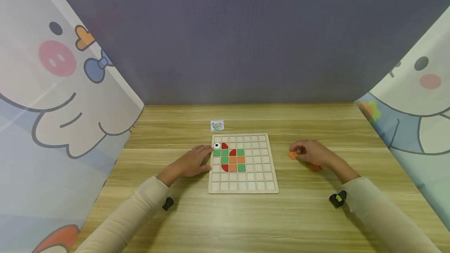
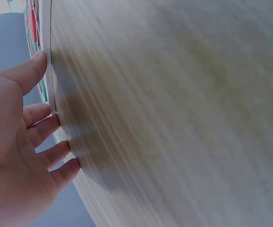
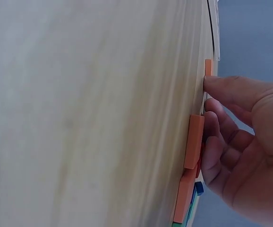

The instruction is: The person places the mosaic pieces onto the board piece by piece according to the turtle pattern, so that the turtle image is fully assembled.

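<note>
A wooden grid board (image 1: 260,167) lies on the table. Green, orange and red pieces plus a white eye tile (image 1: 217,145) sit in its left and middle cells. My left hand (image 1: 191,162) touches the board's left edge with thumb and fingertips, fingers spread and fairly straight. To the right of the board, my right hand (image 1: 313,152) pinches an orange square tile (image 1: 292,155) between thumb and finger, low over the table. Under and beside that hand lie more orange tiles (image 3: 194,142), with a bit of red and a blue piece (image 3: 199,188) behind them, partly hidden.
A small picture card (image 1: 217,125) lies just beyond the board's upper left corner. The wood-grain table (image 1: 242,221) meets a grey panel (image 1: 246,42) at the back. Cartoon-printed cloths (image 1: 70,100) hang at both sides.
</note>
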Motion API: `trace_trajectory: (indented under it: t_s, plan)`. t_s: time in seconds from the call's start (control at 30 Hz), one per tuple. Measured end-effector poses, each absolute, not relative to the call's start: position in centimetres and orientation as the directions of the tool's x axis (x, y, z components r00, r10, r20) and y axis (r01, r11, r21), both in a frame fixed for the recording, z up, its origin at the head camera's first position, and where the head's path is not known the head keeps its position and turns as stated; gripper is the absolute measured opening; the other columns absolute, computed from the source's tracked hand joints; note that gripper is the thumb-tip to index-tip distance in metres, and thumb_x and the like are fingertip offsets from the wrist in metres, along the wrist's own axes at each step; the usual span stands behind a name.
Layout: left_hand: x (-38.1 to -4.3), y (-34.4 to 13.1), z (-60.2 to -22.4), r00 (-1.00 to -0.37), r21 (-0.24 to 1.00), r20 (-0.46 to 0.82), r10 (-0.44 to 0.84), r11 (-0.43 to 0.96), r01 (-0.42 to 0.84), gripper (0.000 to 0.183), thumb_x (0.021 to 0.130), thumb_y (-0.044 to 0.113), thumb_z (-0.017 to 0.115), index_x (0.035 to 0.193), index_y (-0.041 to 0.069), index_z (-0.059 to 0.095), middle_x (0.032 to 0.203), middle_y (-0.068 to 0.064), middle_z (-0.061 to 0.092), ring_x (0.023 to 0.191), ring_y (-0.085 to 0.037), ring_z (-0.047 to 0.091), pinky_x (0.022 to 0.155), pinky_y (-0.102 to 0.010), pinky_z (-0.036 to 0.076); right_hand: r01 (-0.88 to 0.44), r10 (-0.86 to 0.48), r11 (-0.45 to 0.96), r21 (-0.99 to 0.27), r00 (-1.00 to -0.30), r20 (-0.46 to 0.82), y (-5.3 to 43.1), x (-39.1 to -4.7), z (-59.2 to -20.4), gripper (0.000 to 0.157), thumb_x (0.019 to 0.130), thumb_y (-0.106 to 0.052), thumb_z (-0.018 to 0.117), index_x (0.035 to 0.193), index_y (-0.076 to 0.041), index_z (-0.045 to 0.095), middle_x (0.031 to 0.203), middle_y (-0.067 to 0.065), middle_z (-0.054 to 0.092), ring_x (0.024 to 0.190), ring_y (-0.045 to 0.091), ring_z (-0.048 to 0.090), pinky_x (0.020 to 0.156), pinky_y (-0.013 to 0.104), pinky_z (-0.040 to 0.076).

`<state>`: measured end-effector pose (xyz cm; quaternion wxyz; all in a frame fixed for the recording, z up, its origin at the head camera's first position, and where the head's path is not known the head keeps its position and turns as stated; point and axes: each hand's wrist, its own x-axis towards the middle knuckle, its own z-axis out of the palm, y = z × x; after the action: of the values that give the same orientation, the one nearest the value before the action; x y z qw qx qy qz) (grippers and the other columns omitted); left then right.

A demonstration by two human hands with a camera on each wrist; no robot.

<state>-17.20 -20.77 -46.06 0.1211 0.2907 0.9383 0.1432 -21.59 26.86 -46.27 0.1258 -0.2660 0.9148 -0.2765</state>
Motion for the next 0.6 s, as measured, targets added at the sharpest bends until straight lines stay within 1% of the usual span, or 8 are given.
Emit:
trace_trajectory:
  t_s: [0.23,0.6]
  plan:
    - [-17.16,-20.8,-46.17,-0.804,0.338,-0.151,0.575,0.795,0.504,0.071,0.098,0.036,0.063,0.153,0.003,0.034,0.157,-0.015,0.036,0.144,-0.04,0.032,0.117,-0.055,0.028,-0.414,-0.559,0.701,-0.58,-0.824,-0.088,26.95,-21.55,-46.35,0.017,0.09,-0.011,0.072,0.107,-0.011,0.068,0.088,-0.005,0.059,0.078,0.011,0.05,0.067,0.026,0.045]
    - [-17.23,-20.84,-46.26,-0.8,0.332,-0.142,0.583,0.789,0.517,0.071,0.098,0.036,0.063,0.153,0.002,0.034,0.157,-0.016,0.036,0.144,-0.04,0.031,0.118,-0.054,0.027,-0.443,-0.561,0.719,-0.536,-0.825,-0.072,26.73,-21.65,-46.45,0.018,0.089,-0.016,0.074,0.106,-0.014,0.069,0.088,-0.007,0.059,0.078,0.009,0.05,0.067,0.027,0.045]
